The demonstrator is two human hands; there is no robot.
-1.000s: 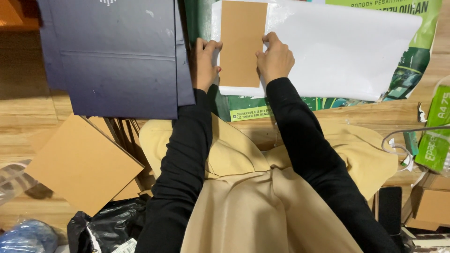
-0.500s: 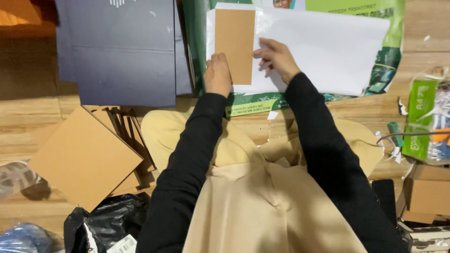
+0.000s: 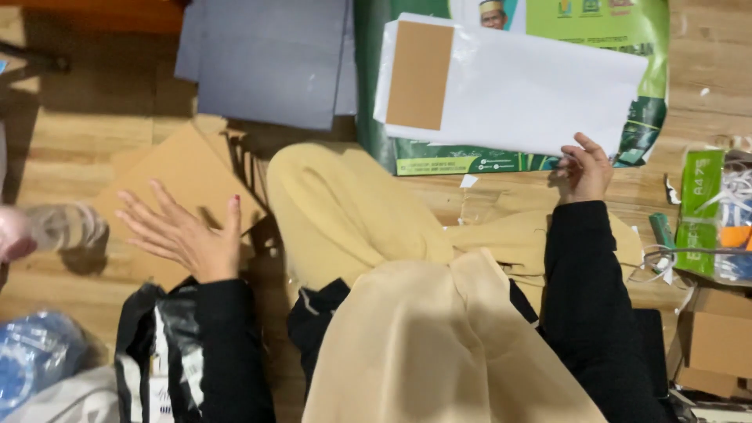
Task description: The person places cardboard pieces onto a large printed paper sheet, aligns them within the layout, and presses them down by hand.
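We see a home craft space on a wooden plank floor [image 3: 94, 149], worked seated. Grey boards [image 3: 266, 63] lie at 11 o'clock, brown cardboard sheets [image 3: 184, 180] at 9 o'clock, small cardboard boxes [image 3: 717, 345] and a green paper packet [image 3: 701, 211] at 3 o'clock.

A cardboard rectangle [image 3: 419, 75] lies on the left end of a paper sheet [image 3: 533, 90], which rests on a printed banner [image 3: 634, 31] spread on the floor. Left of the banner lies a stack of boards [image 3: 266, 63]. Nearer the person, below that stack, a cardboard sheet [image 3: 184, 168] lies flat, with the left hand [image 3: 188, 239] spread over it, possibly just above it. The right hand [image 3: 586, 168] touches the paper sheet's near right corner. A packet [image 3: 699, 207] lies at the far right.
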